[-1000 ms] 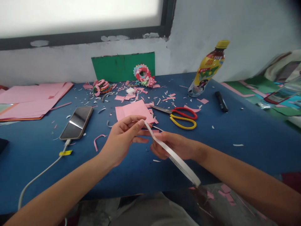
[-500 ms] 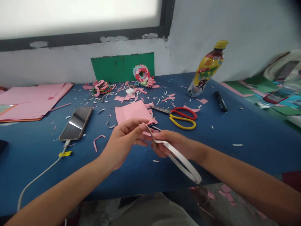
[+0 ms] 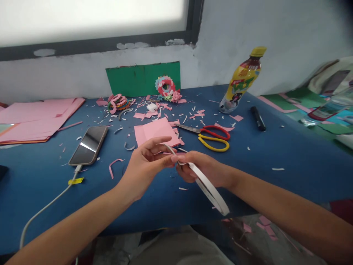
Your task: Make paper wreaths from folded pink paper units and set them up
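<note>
My right hand (image 3: 202,167) is closed around one side of a thin roll of white tape (image 3: 213,195), whose loop hangs down to the right over the table's front edge. A free end of the tape curves up toward my left hand (image 3: 149,165). My left thumb presses at the strip beside my right thumb, its fingers curled behind, index finger stretched out above. Just beyond both hands lies a folded pink paper (image 3: 157,131), partly covered by my left fingers. Close to it are open-bladed scissors (image 3: 212,136) with one red and one yellow handle.
Paper scraps litter the blue table (image 3: 248,176). A phone (image 3: 88,145) on a white cable and pink sheets (image 3: 41,117) lie left. Paper rings (image 3: 118,103) stand at the back. A drink bottle (image 3: 241,81) and black marker (image 3: 257,118) are right.
My left thumb has slid right and down along the strip to meet my right thumb, while the left index finger has lifted. The tape loop has swung slightly left.
</note>
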Motion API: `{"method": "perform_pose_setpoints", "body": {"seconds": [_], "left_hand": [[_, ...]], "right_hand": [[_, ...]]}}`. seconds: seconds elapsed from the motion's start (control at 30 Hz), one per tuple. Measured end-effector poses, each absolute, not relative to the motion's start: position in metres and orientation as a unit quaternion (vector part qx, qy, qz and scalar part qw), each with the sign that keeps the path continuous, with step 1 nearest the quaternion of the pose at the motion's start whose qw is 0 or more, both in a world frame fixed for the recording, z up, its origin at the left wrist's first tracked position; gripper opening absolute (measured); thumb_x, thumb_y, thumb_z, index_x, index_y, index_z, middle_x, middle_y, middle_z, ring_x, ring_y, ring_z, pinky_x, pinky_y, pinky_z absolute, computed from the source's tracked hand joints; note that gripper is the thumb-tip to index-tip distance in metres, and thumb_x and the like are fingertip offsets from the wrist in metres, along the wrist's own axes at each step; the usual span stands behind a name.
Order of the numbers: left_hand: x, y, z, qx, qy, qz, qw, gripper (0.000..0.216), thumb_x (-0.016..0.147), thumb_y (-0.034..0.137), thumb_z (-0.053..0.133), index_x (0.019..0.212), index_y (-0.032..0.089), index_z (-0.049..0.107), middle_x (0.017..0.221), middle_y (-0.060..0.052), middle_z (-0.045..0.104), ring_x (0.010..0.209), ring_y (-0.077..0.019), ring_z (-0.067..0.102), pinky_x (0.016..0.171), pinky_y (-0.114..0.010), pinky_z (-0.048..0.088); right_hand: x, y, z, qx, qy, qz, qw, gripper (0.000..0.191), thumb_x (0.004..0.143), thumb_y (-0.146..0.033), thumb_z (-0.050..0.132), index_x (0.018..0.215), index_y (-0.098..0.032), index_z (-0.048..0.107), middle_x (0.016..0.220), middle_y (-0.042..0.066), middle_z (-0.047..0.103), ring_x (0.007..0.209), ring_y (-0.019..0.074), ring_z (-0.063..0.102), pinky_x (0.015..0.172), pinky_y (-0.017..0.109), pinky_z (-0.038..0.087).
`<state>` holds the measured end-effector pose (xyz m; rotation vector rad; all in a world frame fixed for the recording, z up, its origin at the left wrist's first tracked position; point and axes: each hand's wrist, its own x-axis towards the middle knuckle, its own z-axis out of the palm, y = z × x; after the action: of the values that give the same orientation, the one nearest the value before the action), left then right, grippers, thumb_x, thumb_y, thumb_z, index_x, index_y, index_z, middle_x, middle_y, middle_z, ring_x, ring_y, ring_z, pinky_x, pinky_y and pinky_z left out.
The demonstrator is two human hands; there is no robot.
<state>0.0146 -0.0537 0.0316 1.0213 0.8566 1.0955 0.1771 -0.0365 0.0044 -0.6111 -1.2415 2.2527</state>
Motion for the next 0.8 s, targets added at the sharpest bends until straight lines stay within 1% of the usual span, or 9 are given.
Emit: {"method": "perform_pose_setpoints", "body": {"seconds": [0.1, 0.23, 0.37, 0.43, 0.63, 0.8], "left_hand": [[0.013, -0.053, 0.034, 0.442, 0.361, 0.476, 0.669, 0.034, 0.064, 0.012, 0.074, 0.096, 0.02, 0.063, 0.071, 0.002, 0.068, 0.062, -0.0093, 0.063, 0.057, -0.017, 0.053], [0.011, -0.051, 0.036, 0.445, 0.329, 0.478, 0.682, 0.029, 0.065, 0.011, 0.073, 0.091, 0.02, 0.066, 0.071, 0.002, 0.068, 0.061, -0.0086, 0.063, 0.056, -0.016, 0.052], [0.01, -0.05, 0.037, 0.463, 0.32, 0.476, 0.675, 0.028, 0.065, 0.008, 0.072, 0.09, 0.022, 0.068, 0.074, 0.003, 0.069, 0.067, -0.0085, 0.064, 0.061, -0.014, 0.052], [0.009, -0.05, 0.037, 0.472, 0.316, 0.47, 0.676, 0.029, 0.066, 0.007, 0.072, 0.09, 0.022, 0.068, 0.075, 0.003, 0.07, 0.067, -0.0085, 0.064, 0.061, -0.014, 0.053], [0.009, -0.05, 0.036, 0.479, 0.297, 0.459, 0.687, 0.029, 0.064, 0.004, 0.071, 0.087, 0.022, 0.069, 0.071, 0.003, 0.07, 0.063, -0.0082, 0.063, 0.056, -0.014, 0.051], [0.008, -0.05, 0.035, 0.489, 0.298, 0.448, 0.686, 0.03, 0.065, 0.006, 0.071, 0.089, 0.022, 0.07, 0.07, 0.001, 0.069, 0.058, -0.0094, 0.062, 0.052, -0.017, 0.051]], "right_hand": [[0.178, -0.037, 0.006, -0.206, -0.452, 0.833, 0.245, 0.033, 0.078, -0.041, 0.053, 0.058, -0.014, 0.053, 0.043, -0.007, 0.031, 0.041, 0.0053, 0.02, 0.042, 0.023, 0.013], [0.18, -0.039, 0.011, -0.201, -0.451, 0.839, 0.227, 0.029, 0.071, -0.038, 0.06, 0.061, -0.011, 0.061, 0.041, -0.008, 0.033, 0.036, 0.0026, 0.017, 0.039, 0.021, 0.01], [0.183, -0.039, 0.013, -0.201, -0.447, 0.845, 0.212, 0.025, 0.071, -0.032, 0.059, 0.063, -0.01, 0.066, 0.037, -0.01, 0.025, 0.034, 0.0019, 0.017, 0.037, 0.02, 0.009], [0.183, -0.039, 0.014, -0.202, -0.449, 0.844, 0.215, 0.023, 0.07, -0.03, 0.059, 0.062, -0.01, 0.067, 0.036, -0.009, 0.025, 0.034, 0.0022, 0.018, 0.037, 0.02, 0.01], [0.181, -0.039, 0.016, -0.22, -0.473, 0.824, 0.22, 0.02, 0.063, -0.029, 0.061, 0.051, -0.012, 0.061, 0.036, -0.006, 0.038, 0.034, 0.0023, 0.022, 0.036, 0.02, 0.01], [0.182, -0.039, 0.017, -0.222, -0.471, 0.824, 0.224, 0.018, 0.061, -0.027, 0.06, 0.05, -0.012, 0.059, 0.043, -0.003, 0.05, 0.035, 0.002, 0.023, 0.037, 0.021, 0.009]]}}
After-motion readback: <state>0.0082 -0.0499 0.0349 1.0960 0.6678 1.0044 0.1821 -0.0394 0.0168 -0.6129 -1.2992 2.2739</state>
